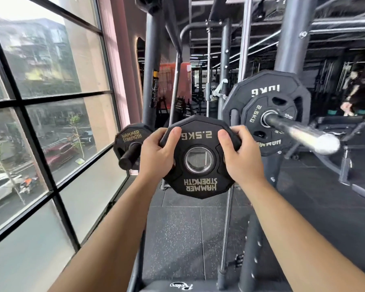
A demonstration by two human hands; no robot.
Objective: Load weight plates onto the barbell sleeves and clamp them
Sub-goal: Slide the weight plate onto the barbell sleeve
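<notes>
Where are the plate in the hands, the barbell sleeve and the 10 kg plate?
held plate [199,184]: head view, lower face, on the lettering.
barbell sleeve [299,131]: head view, bare steel shaft.
10 kg plate [266,88]: head view, upper face by the label.

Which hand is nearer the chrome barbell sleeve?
Right. The right hand grips the held 2.5 kg plate on the side toward the barbell sleeve; the left hand grips its opposite side, farther off.

fingers mostly behind held plate (thumbs show) | sleeve tip blurred | person at right blurred
</notes>
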